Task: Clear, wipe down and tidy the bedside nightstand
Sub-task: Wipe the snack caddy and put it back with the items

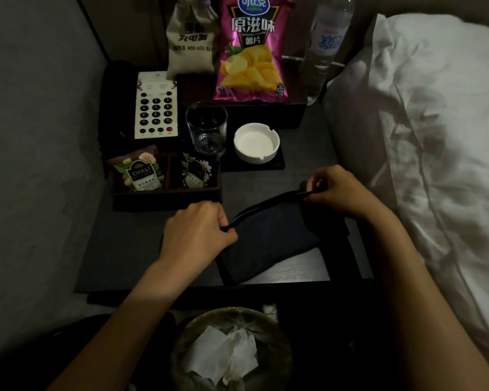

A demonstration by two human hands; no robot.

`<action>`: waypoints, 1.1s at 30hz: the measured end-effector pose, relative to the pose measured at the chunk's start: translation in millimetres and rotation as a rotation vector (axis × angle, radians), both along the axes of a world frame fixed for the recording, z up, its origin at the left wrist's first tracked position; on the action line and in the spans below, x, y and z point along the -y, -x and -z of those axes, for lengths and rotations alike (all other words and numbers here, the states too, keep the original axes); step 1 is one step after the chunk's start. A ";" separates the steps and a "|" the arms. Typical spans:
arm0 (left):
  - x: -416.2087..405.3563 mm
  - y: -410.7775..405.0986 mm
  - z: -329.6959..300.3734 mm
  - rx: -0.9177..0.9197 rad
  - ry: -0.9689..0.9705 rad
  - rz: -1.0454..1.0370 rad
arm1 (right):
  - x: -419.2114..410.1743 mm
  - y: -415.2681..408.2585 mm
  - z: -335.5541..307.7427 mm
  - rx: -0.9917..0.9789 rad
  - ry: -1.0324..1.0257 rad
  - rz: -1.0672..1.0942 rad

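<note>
Cloth: a dark cloth lies folded at the front of the nightstand, its far edge lifted into a taut line between two hands.
Left hand: the left hand pinches the near-left end of that raised edge, fingers curled tight around it.
Right hand: the right hand pinches the far-right end, thumb and fingers closed on the fabric.
Handling: judging by the way it drapes, the cloth is soft, light and limp; it will sag wherever it isn't held, so the two corners are the sensible places to hold, and it should slide easily on the smooth top.
Hedge: the light is dim and cloth and tabletop are both dark, so the cloth's right edge is hard to make out.
Behind the cloth: a white ashtray on a dark coaster, with an empty glass just beside it on the left; the glass is the breakable one.
Behind and left of the cloth: a wooden box holding tea sachets, and past it a phone keypad.
Far behind the cloth: a cloth pouch, a crisp bag and a water bottle.
Right of the cloth: a white pillow.
In front of the cloth, lower down: a bin with crumpled tissue.
</note>
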State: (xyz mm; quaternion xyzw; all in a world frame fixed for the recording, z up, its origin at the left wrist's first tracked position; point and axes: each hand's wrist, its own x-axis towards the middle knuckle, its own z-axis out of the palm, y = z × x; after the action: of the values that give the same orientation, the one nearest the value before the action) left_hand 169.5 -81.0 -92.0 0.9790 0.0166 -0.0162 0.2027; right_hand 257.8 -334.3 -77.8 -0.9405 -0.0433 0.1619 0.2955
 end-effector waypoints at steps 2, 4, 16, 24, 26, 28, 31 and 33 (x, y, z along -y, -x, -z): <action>-1.9 1.3 -2.9 -0.028 0.226 0.045 | 2.6 2.5 -10.7 -0.005 -0.217 0.015; -4.4 0.4 -8.9 -0.048 0.569 0.074 | 7.4 5.1 -20.3 0.018 -0.424 0.061; -5.4 -10.2 -14.7 0.138 0.879 0.014 | 16.7 9.7 -29.9 0.165 -0.540 0.235; 4.3 -9.4 -13.7 -0.020 1.060 -0.033 | 17.7 7.4 -29.7 0.322 -0.562 0.259; 9.3 -7.8 -12.9 -0.099 1.115 -0.026 | 16.2 5.5 -26.9 0.369 -0.493 0.256; 16.9 -5.5 -10.5 -0.207 1.184 -0.025 | 13.9 2.5 -22.1 0.406 -0.400 0.250; 27.5 -4.1 -9.7 -0.339 1.332 -0.114 | 5.2 0.2 -17.1 0.467 -0.291 0.260; 31.4 -5.7 -11.5 -0.388 1.451 -0.172 | -8.4 3.7 -16.8 0.518 -0.229 0.218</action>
State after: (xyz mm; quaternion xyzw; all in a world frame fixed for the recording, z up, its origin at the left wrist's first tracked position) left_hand 175.2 -112.3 -80.5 0.5746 0.1137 -0.1794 0.7904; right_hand 254.1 -325.9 -61.0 -0.9103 -0.0341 -0.1221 0.3942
